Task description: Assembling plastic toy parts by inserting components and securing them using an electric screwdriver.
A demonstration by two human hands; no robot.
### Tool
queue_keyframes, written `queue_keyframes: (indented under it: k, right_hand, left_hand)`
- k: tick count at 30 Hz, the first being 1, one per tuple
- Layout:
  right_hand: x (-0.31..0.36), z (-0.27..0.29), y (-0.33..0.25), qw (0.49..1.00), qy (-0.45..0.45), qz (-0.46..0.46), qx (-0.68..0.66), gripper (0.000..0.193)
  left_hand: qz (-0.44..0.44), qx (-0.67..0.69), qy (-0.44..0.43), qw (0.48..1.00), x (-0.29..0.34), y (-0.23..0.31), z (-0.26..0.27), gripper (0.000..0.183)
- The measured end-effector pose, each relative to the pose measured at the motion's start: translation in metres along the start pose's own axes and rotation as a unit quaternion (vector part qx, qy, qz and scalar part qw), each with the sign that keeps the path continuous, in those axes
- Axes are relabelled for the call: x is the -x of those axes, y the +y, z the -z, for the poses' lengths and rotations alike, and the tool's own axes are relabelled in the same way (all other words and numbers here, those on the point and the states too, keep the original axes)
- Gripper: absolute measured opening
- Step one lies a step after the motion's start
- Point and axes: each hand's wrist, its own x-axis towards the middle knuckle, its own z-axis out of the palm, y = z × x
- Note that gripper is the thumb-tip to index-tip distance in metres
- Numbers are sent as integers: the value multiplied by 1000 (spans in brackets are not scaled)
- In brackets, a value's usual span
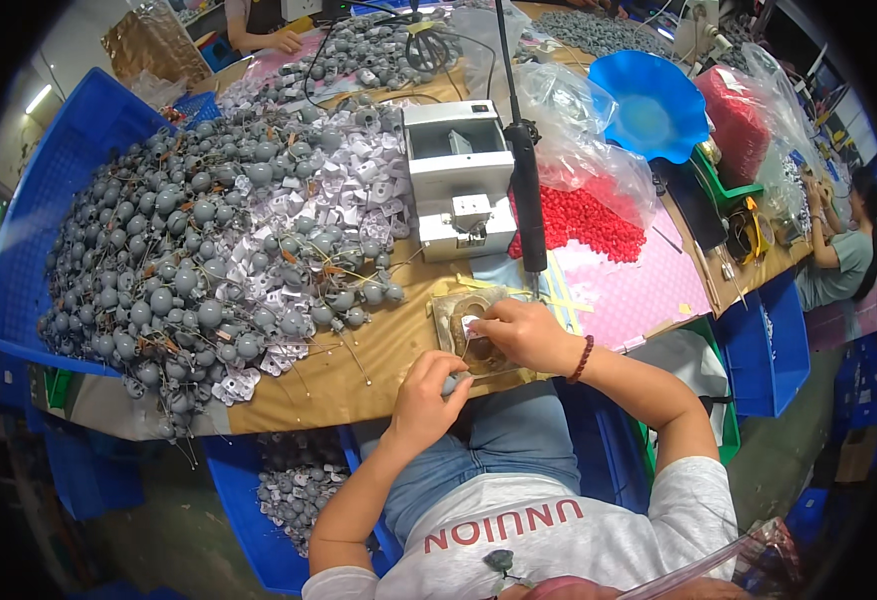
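Note:
My left hand (426, 397) is closed round a grey ball-shaped part (450, 383) at the table's front edge. A thin wire seems to run from this ball toward my right hand (530, 334), which pinches a small white plastic piece (474, 326); my fingers partly cover it. Both hands are at a worn block-shaped fixture (446, 312) with a rounded hollow, and the white piece is over that hollow. Just beyond the fixture hangs a black electric screwdriver (526, 200), its tip pointing down.
A white box-shaped machine (458, 185) stands behind the fixture. Grey balls with wires (178, 250) and white plastic pieces (358, 190) are heaped at left, partly in a blue crate (18, 250). Red pieces (598, 225) and a blue bowl (648, 105) lie at right. Other people work nearby.

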Motion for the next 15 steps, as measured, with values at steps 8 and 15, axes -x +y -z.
queue_keyframes:
  k: [8,15]
  right_hand:
    - [0,-1,3,988,-61,98,103,31]
    - [0,-1,8,966,-99,186,149,19]
  left_hand:
    - [-18,-52,-35,998,-7,-3,-5,18]
    - [-20,-148,-17,989,-11,-2,1,16]
